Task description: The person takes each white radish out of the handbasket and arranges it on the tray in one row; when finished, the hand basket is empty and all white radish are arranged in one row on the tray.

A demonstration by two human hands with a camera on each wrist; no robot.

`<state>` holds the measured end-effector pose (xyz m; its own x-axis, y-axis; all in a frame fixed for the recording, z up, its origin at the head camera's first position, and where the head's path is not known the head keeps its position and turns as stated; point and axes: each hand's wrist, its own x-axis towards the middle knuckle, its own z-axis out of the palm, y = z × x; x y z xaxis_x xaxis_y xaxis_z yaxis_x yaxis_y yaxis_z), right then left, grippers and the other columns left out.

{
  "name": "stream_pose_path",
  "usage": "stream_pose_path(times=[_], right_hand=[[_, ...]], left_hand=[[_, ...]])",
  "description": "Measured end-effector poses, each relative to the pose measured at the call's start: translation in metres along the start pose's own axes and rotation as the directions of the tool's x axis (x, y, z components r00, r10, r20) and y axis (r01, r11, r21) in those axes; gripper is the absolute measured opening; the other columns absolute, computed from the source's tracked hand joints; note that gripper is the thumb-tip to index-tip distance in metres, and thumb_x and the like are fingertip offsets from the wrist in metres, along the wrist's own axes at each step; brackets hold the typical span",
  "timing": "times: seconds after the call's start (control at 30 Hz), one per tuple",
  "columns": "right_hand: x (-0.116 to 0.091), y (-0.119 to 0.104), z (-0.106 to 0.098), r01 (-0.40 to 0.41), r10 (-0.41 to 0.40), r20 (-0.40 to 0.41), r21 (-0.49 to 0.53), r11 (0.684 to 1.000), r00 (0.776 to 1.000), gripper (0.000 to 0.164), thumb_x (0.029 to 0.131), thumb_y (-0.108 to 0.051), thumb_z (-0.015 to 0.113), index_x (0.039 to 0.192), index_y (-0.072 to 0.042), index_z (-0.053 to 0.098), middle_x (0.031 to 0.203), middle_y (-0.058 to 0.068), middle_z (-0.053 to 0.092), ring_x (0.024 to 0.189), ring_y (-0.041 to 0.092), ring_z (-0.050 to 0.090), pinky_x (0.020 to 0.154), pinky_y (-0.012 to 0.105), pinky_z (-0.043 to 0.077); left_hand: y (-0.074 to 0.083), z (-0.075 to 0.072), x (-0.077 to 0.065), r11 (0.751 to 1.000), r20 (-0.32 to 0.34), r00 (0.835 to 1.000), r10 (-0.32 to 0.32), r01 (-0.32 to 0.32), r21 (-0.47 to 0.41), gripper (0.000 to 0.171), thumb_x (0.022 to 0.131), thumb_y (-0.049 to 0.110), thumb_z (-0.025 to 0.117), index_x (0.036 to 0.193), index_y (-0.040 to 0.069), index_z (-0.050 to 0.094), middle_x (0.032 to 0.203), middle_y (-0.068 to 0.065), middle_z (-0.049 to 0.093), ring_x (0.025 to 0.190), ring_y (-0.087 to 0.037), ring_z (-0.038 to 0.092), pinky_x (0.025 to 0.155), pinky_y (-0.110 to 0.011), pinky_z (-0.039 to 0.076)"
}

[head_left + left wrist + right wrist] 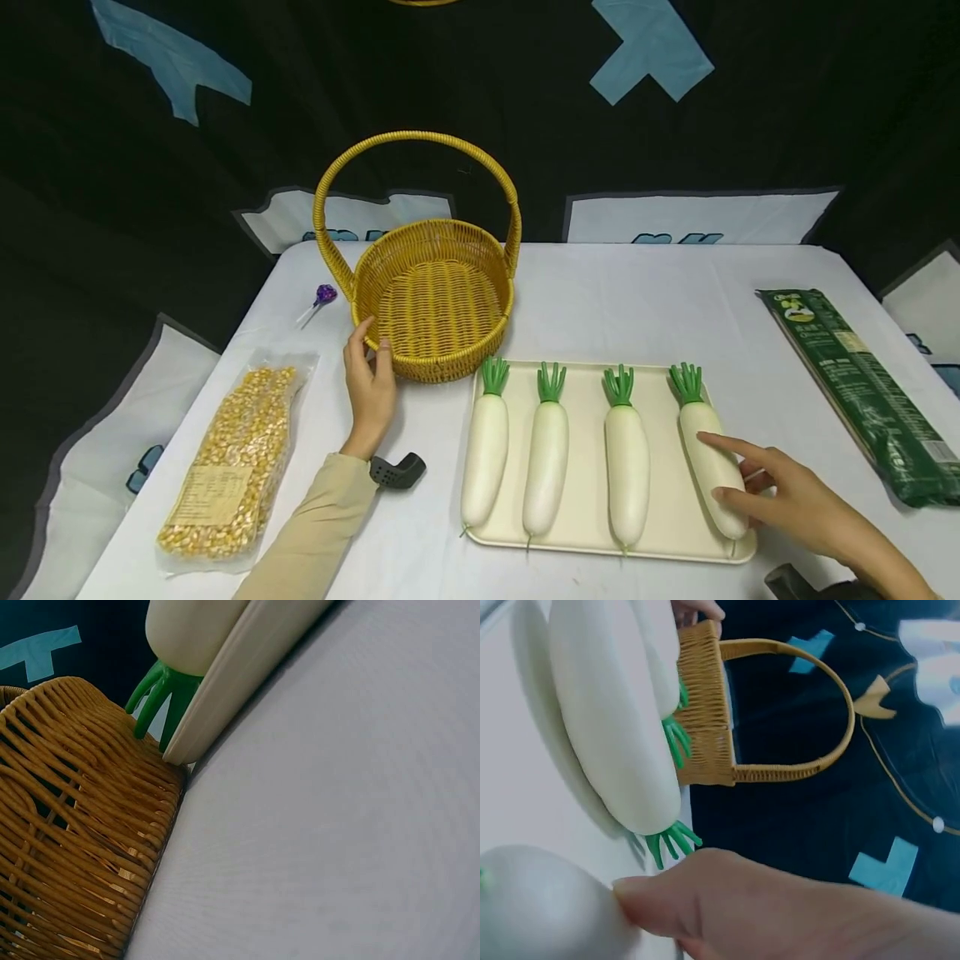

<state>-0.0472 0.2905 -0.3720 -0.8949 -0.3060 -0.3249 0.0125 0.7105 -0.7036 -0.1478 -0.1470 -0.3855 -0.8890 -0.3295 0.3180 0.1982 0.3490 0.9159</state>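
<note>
My left hand holds the near-left rim of a yellow wicker basket, whose tall handle stands upright; the basket has nothing in it. In the left wrist view, the woven side shows but the hand does not. My right hand grips the rightmost white radish, thumb and index finger on its upper side. That radish lies on a cream tray with several others, green tops pointing away. From the right wrist, my thumb touches a blurred radish.
A clear bag of corn kernels lies at the left. Behind it is a purple-wrapped lollipop. A long green packet rests at the right on the white tablecloth. Dark cloth hangs behind the table.
</note>
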Motion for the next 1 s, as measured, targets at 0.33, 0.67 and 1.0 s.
stream_pose_path(times=[0.33, 0.67, 1.0], right_hand=[[0.0, -0.007, 0.008, 0.033, -0.036, -0.02, -0.137, 0.99, 0.999, 0.066, 0.084, -0.037, 0.06, 0.141, -0.019, 0.03, 0.121, 0.023, 0.031, 0.087, 0.018, 0.047, 0.057, 0.022, 0.04], [0.002, -0.014, 0.009, -0.017, 0.008, -0.054, -0.165, 0.986, 0.999, 0.061, 0.086, -0.04, 0.057, 0.138, -0.017, 0.036, 0.124, 0.025, 0.031, 0.094, 0.029, 0.052, 0.062, 0.032, 0.045], [0.002, -0.018, 0.009, -0.018, -0.005, -0.106, -0.215, 0.976, 0.994, 0.056, 0.086, -0.041, 0.057, 0.135, -0.02, 0.042, 0.125, 0.025, 0.033, 0.098, 0.036, 0.054, 0.063, 0.039, 0.048]], left_hand=[[-0.038, 0.003, 0.009, 1.0, -0.008, 1.0, 0.011, -0.011, 0.0, 0.041, 0.095, 0.016, 0.04, 0.135, 0.009, 0.036, 0.139, -0.014, 0.031, 0.108, -0.026, 0.041, 0.096, -0.041, 0.035], [-0.012, 0.001, 0.004, 1.0, 0.004, 1.0, 0.019, -0.019, -0.014, 0.041, 0.095, 0.01, 0.038, 0.135, 0.003, 0.034, 0.138, -0.023, 0.029, 0.12, -0.042, 0.037, 0.1, -0.05, 0.032], [0.002, 0.0, -0.001, 1.0, 0.008, 1.0, 0.014, -0.014, -0.003, 0.042, 0.094, 0.008, 0.036, 0.135, 0.0, 0.033, 0.138, -0.023, 0.028, 0.116, -0.037, 0.039, 0.099, -0.048, 0.032]])
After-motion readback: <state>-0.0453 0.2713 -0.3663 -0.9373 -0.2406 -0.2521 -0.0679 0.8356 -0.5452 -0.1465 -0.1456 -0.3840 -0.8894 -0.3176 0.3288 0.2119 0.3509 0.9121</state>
